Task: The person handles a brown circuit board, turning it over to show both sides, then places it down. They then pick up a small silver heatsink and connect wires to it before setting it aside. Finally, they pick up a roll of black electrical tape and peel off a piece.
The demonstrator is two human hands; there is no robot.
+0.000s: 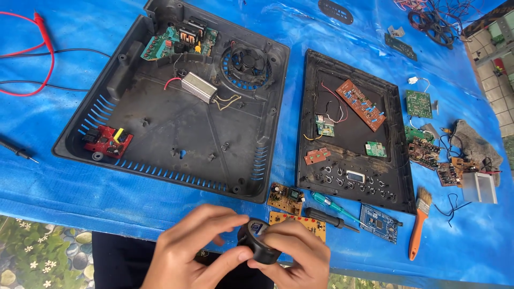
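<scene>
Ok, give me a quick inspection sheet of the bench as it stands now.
Surface: blue tarp, wrinkled.
Job's things: black roll of tape, held in both hands.
Clutter: open black casing with fan; black panel with boards; loose circuit boards, screwdrivers, orange brush.
Grippers: left hand and right hand pinch the roll.
Cables: red probe leads at left; wire tangle at top right.
Surroundings: patterned floor, tiles at right.
</scene>
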